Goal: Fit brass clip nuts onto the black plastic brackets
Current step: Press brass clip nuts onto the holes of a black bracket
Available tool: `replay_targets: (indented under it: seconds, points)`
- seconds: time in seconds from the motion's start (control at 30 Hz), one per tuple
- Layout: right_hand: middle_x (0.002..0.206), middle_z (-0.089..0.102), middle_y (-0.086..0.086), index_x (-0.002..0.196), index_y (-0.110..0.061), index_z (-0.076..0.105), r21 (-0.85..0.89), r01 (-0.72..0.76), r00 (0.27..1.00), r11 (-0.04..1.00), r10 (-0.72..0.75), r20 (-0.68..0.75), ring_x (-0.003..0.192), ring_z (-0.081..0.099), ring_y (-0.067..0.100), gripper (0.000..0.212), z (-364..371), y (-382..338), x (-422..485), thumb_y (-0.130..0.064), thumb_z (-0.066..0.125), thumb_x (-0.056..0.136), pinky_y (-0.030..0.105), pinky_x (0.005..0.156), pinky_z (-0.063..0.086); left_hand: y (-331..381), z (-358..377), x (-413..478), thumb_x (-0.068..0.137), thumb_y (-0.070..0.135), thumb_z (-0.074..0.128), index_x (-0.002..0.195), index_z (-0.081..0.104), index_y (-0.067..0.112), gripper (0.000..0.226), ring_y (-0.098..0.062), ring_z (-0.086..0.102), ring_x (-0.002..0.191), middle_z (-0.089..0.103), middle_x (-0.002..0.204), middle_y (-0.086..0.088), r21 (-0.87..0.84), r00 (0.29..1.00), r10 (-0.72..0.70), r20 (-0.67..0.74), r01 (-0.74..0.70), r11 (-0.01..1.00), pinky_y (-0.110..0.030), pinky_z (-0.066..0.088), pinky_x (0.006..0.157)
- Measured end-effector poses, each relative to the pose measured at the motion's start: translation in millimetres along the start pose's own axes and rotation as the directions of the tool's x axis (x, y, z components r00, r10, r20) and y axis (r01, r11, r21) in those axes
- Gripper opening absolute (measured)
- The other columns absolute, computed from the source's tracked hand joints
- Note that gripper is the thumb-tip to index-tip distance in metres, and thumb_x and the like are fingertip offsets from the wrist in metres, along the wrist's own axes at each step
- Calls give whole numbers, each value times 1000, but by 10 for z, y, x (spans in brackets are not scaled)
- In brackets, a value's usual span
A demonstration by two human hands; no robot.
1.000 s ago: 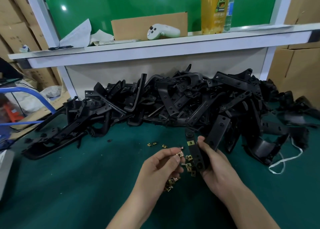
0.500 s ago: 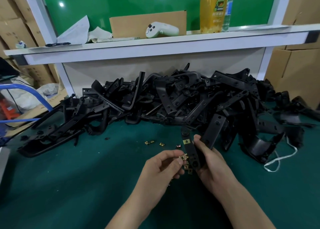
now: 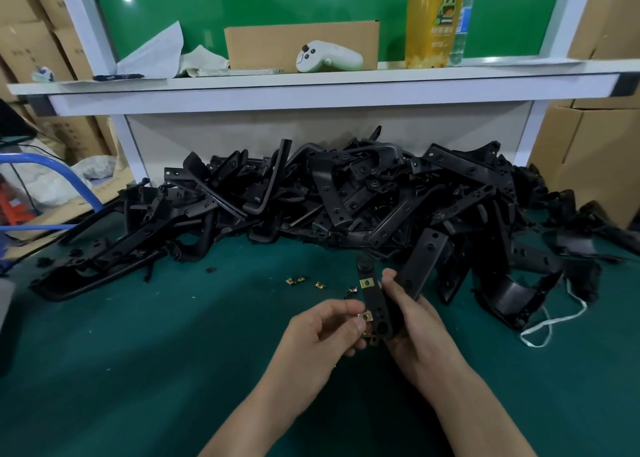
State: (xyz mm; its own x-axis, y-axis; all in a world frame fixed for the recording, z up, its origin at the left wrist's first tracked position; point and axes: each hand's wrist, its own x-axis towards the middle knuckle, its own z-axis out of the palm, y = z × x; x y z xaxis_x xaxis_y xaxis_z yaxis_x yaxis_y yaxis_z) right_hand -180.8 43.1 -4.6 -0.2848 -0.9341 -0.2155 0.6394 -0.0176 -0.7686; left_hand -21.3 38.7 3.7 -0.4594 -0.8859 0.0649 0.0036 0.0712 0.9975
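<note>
**Fitting a nut to a hand-held bracket.** We see the right hand [image 3: 415, 325] gripping a bracket [image 3: 377, 306] over the middle of the mat [image 3: 138, 352]. Its fingers are curled behind the strip and its thumb is pressed on the right edge. The bracket stands roughly upright, with its round-holed end nearest us. A fitted nut [image 3: 365, 283] sits clipped on its left edge, toward the far end. The left hand [image 3: 322, 339] pinches a second nut [image 3: 365, 316] between the tips of thumb and forefinger, with the other fingers curled beneath. This nut touches the bracket's left edge, nearer to us than the fitted one; we cannot tell whether it is seated. More nuts [image 3: 373, 339] show just below the bracket, between the hands, and we cannot tell whether they are held or lying on the mat. Loose nuts [image 3: 295, 280] lie on the mat, left of the hands and farther off. The pile [image 3: 346, 193] of brackets spreads along the far side, beneath a white shelf [image 3: 311, 88].
</note>
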Motion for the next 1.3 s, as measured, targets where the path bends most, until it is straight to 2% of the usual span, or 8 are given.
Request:
replay_targets:
  seconds: [0.2, 0.37, 0.63, 0.9, 1.3]
  points:
    - [87, 75, 6, 115, -15, 67, 14, -8, 1000, 1000, 8, 10, 73, 72, 20, 23, 13, -3, -28, -23, 67, 94, 36, 60, 57, -5, -3, 2, 97, 9, 64, 116, 65, 19, 22, -9, 68, 77, 73, 83, 1, -36, 1000, 11, 5, -11, 999, -20, 55, 75]
    - [87, 76, 7, 110, -17, 68, 28, -9, 1000, 1000, 8, 13, 71, 73, 19, 16, -12, -32, -53, -21, 66, 94, 32, 55, 57, 13, 35, -10, 97, 9, 64, 116, 65, 18, 22, -10, 68, 77, 73, 83, 1, -43, 1000, 13, 3, -13, 999, -21, 55, 75]
    - [91, 76, 7, 113, -18, 69, 22, -4, 1000, 1000, 3, 11, 79, 74, 21, 19, 0, -10, -41, -21, 66, 94, 36, 64, 59, 22, 14, -23, 97, 9, 64, 117, 65, 18, 21, -9, 68, 77, 73, 83, 3, -43, 1000, 5, 10, -5, 999, -20, 54, 75]
    - [82, 76, 3, 106, -20, 71, 43, -6, 1000, 999, 6, -6, 70, 73, 16, 15, 24, -15, -39, -20, 68, 92, 31, 56, 59, 8, 19, -9, 96, 9, 64, 111, 67, 13, 15, -10, 67, 76, 72, 81, 4, -57, 1000, 16, 3, -16, 998, -20, 54, 73]
    - [85, 75, 2, 109, -22, 69, 35, 11, 999, 999, -12, 43, 71, 72, 15, 16, -1, -18, -66, -21, 66, 94, 29, 55, 57, -48, 31, 16, 95, 15, 68, 103, 70, 16, 9, -10, 69, 78, 74, 83, 2, -59, 999, 35, -36, -37, 998, -21, 55, 75]
